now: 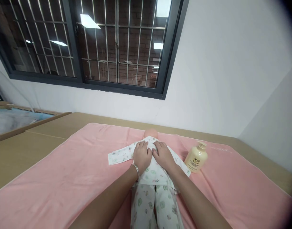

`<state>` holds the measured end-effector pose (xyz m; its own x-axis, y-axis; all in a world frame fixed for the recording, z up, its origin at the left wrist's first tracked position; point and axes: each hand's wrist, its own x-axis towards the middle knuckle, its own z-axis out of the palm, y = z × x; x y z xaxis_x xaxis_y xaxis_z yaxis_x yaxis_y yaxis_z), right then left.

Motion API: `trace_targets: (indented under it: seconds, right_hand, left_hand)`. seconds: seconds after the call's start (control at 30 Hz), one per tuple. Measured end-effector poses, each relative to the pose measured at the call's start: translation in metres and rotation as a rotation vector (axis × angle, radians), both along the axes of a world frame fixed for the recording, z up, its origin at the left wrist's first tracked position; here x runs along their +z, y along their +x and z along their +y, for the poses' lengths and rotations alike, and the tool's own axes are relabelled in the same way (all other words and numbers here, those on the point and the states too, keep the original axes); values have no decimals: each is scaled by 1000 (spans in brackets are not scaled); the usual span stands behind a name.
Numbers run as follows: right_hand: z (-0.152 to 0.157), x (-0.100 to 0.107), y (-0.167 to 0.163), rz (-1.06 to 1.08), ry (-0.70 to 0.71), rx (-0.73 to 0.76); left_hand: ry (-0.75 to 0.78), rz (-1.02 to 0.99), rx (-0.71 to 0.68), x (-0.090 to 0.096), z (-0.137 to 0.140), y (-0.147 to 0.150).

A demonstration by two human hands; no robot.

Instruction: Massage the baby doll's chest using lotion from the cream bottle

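Observation:
A baby doll (151,133) lies stretched out on a pink blanket (72,165), its head toward the wall. It wears a white printed top (152,174) and matching trousers (143,203). My left hand (142,155) rests flat on the left part of the doll's upper body, fingers extended, with a silver bangle at the wrist. Beside it, my right hand (163,155) lies flat on the right part, its thumb near the left one. Both palms are hidden against the cloth. One sleeve (121,155) reaches out to the left; the other slants down to the right, partly behind my forearm.
A pale yellow pump bottle (196,158) stands on the blanket to the right of the doll. The tan tabletop (48,127) borders the blanket. At far left is a tray (24,119) holding plastic-wrapped things. A barred window (119,44) is in the wall behind.

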<state>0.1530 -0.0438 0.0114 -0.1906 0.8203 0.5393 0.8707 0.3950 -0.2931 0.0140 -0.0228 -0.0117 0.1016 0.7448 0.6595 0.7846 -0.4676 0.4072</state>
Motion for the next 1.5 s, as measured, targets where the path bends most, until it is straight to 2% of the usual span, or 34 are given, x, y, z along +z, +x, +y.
trace_targets:
  seconds: [0.63, 0.97, 1.5]
  right_hand:
    - [12, -14, 6, 41, -21, 84]
    - [16, -19, 5, -3, -167, 32]
    - [11, -14, 1, -2, -176, -28]
  left_hand:
    - [-77, 2, 11, -2, 4, 1]
    - [-177, 39, -13, 1, 6, 2]
    - [-184, 21, -32, 3, 6, 0]
